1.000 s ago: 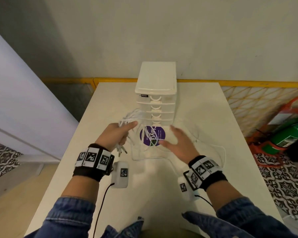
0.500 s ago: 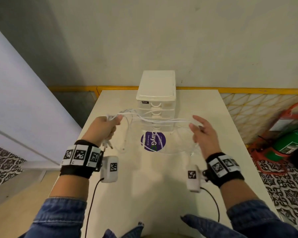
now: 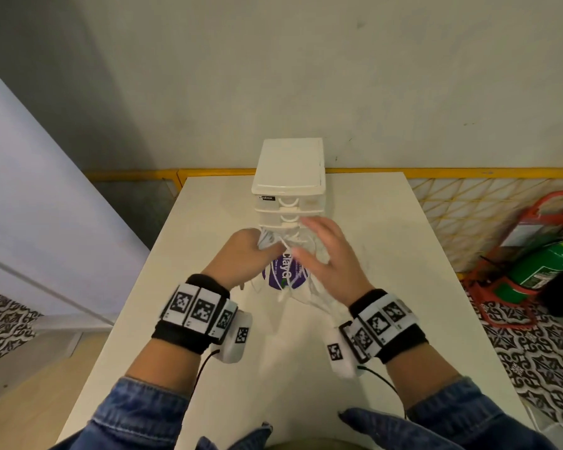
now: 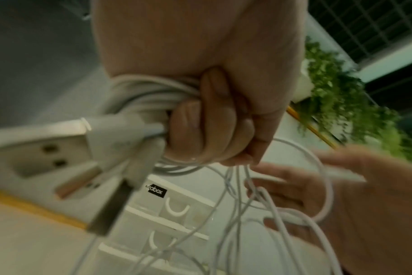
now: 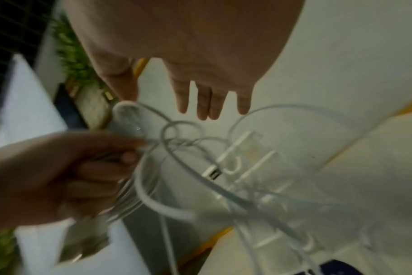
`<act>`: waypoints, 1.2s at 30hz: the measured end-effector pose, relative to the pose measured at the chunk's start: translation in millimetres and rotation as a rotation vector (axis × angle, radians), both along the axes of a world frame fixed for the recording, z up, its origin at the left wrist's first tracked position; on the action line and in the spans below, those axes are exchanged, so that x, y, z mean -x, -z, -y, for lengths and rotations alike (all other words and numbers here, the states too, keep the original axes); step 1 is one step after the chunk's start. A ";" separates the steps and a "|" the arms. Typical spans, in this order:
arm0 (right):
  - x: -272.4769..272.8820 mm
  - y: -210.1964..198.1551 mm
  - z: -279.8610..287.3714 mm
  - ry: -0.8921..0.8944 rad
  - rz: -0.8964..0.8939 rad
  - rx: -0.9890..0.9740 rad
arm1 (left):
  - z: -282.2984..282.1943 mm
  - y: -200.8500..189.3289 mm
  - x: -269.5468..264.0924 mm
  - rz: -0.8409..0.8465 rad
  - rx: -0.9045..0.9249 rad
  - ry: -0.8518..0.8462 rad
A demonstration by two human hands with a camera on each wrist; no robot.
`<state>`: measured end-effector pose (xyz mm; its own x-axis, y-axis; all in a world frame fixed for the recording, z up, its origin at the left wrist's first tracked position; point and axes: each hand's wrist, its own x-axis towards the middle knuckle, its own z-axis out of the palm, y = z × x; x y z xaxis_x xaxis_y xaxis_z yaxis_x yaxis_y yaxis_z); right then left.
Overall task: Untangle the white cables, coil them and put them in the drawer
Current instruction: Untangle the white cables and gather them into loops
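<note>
My left hand [image 3: 244,251] is a fist that grips a coiled bundle of white cables [image 3: 273,241] above the table, in front of the drawer unit [image 3: 288,170]. The left wrist view shows the coil [image 4: 148,93] under my curled fingers [image 4: 212,130], with plugs [image 4: 111,145] sticking out and loose loops hanging below. My right hand [image 3: 319,251] hovers just right of the bundle with fingers spread. In the right wrist view its straight fingers [image 5: 207,104] sit above tangled loops [image 5: 176,167] and a loose connector [image 5: 212,173]. Below both hands stands a pulled-out clear drawer with a purple label [image 3: 281,274].
The white table [image 3: 306,368] carries the drawer unit at its far end against the wall. A yellow rail [image 3: 137,174] runs behind it. A green extinguisher [image 3: 540,271] in a red stand is on the floor at right.
Half a second ago my hands were apart with cable stretched between them. The right hand has let the strand go and come back beside the left fist.
</note>
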<state>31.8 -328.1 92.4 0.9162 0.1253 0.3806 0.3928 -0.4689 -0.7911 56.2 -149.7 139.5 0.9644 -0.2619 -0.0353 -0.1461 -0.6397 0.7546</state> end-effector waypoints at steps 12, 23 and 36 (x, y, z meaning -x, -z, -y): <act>-17.6 -5.2 36.8 0.345 -0.222 -0.108 | -22.0 -10.6 -2.9 0.233 -0.102 0.104; -9.4 -4.0 26.7 0.248 -0.163 -0.062 | -3.7 -6.4 -3.9 0.282 0.097 0.025; -7.3 0.8 42.0 0.492 0.017 -0.113 | 2.1 -6.3 -9.6 0.330 0.145 -0.088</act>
